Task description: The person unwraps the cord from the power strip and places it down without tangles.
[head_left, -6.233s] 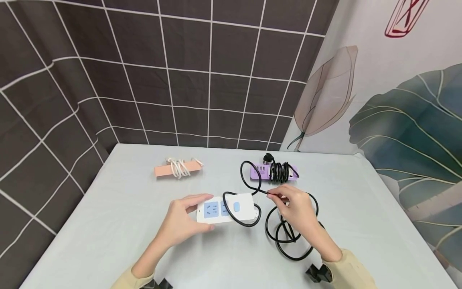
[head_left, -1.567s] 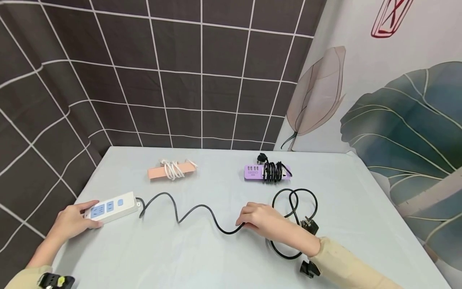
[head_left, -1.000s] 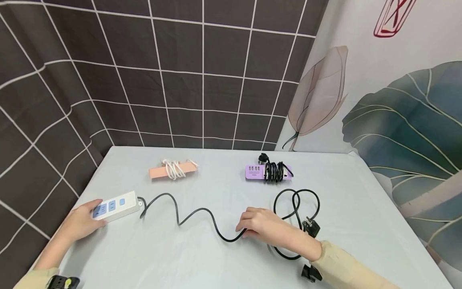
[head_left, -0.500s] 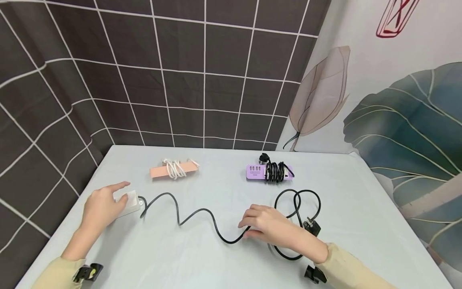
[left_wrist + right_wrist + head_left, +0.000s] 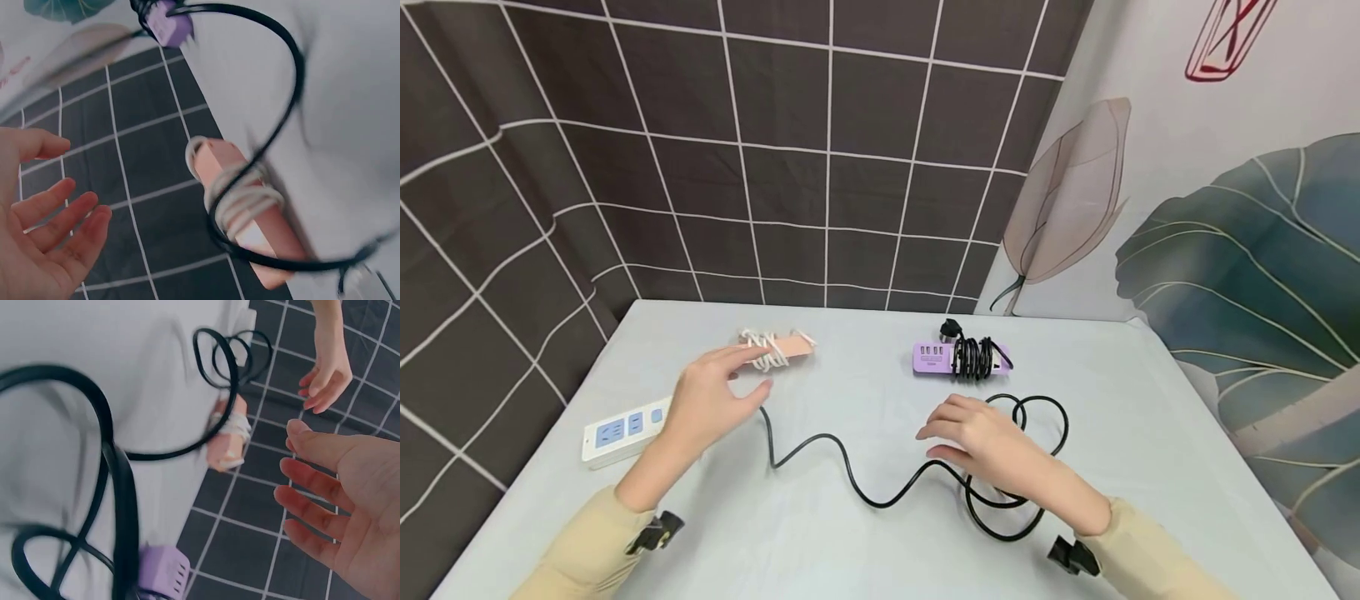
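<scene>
A white power strip (image 5: 625, 433) with blue sockets lies at the left of the table, its right end hidden behind my left hand (image 5: 709, 402). That hand hovers with fingers apart and holds nothing, in front of a pink power strip (image 5: 795, 345) wrapped in its white cord (image 5: 769, 350). From the white strip a black cord (image 5: 880, 504) runs in waves to the right and ends in loose loops. Above those loops hangs my right hand (image 5: 988, 442), fingers loosely bent; in the right wrist view its fingers (image 5: 312, 484) hold nothing. The cord's plug is hidden.
A purple power strip (image 5: 931, 358), wound with its own black cord (image 5: 973, 358), lies at the back of the white table (image 5: 820, 550). Behind stand a dark gridded curtain (image 5: 782, 192) and, at the right, a leaf-patterned one (image 5: 1262, 275).
Since the first frame, the white strip has gone left and its cord is drawn out. Lately my left hand released the strip and moved right; my right hand let go of the cord and rose.
</scene>
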`<state>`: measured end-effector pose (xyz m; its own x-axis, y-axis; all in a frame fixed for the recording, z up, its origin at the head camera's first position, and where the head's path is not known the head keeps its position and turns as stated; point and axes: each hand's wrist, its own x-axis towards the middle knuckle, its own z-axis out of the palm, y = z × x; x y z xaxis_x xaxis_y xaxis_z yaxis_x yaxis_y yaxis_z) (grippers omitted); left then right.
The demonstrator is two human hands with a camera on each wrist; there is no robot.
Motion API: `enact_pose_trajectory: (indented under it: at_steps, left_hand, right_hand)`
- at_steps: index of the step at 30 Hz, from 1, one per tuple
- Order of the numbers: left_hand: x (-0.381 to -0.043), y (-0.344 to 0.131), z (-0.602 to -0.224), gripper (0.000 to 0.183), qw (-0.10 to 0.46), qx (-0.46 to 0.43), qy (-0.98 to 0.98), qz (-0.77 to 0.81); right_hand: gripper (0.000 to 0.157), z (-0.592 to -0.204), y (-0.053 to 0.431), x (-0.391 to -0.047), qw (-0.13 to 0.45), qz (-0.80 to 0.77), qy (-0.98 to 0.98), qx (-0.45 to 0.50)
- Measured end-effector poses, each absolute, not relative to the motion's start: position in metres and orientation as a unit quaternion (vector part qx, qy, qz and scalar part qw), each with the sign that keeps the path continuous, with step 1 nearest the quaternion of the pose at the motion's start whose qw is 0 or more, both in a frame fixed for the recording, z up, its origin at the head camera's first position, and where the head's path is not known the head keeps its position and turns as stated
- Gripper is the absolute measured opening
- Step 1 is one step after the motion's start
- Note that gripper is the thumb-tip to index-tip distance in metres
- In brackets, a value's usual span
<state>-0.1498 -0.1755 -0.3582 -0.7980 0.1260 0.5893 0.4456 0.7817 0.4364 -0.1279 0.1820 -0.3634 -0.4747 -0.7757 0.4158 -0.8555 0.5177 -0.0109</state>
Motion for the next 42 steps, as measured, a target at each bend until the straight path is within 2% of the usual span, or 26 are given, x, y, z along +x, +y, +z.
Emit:
enact_pose_trajectory:
  at_steps: [8, 26, 42]
  left_hand:
    - [-0.163, -0.136, -0.349, 0.052, 0.192, -0.191, -0.902, -0.337]
    - [-0.195, -0.077, -0.350, 0.057, 0.068, -0.223, -0.918, -0.321]
    - [-0.241, -0.030, -0.346, 0.059, 0.029, -0.255, -0.928, -0.271]
  right_hand:
    - [0.023, -0.347, 0.201, -0.141, 0.205, 0.128, -0.861, 0.448]
    - [0.021, -0.318, 0.237, -0.183, 0.192, 0.146, -0.886, 0.395]
    - [0.019, -0.311, 0.256, -0.236, 0.142, 0.135, -0.919, 0.343]
